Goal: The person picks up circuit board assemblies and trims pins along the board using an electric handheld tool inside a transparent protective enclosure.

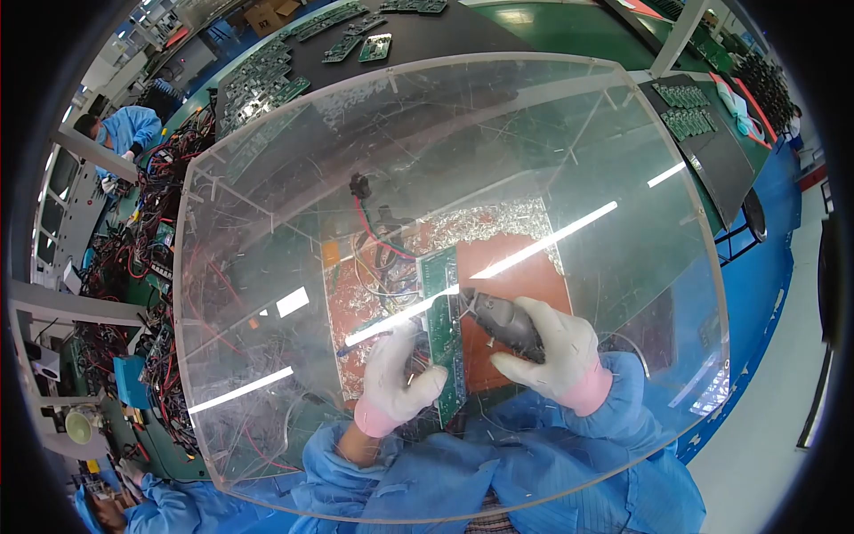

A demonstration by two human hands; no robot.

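Under a clear plastic cover (427, 133), both hands wear white gloves with pink cuffs. My left hand (396, 378) is closed around the lower left side of a long green circuit board (442, 338), which stands on its narrow edge. From the board's upper left, red, green and pale wires (378, 233) run to a black connector (359, 185). My right hand (562, 351) grips a dark, thick-bodied nipper (504, 322), its jaws at the board's right side. Whether the jaws touch the board is hard to see through glare.
Small metal clippings (498, 218) litter the reddish-brown mat (525, 262). Circuit boards (258, 84) lie on a dark surface behind, with more on a panel (712, 133) at right. Bundled cables (165, 178) line the left. Two people (129, 129) in blue work at left.
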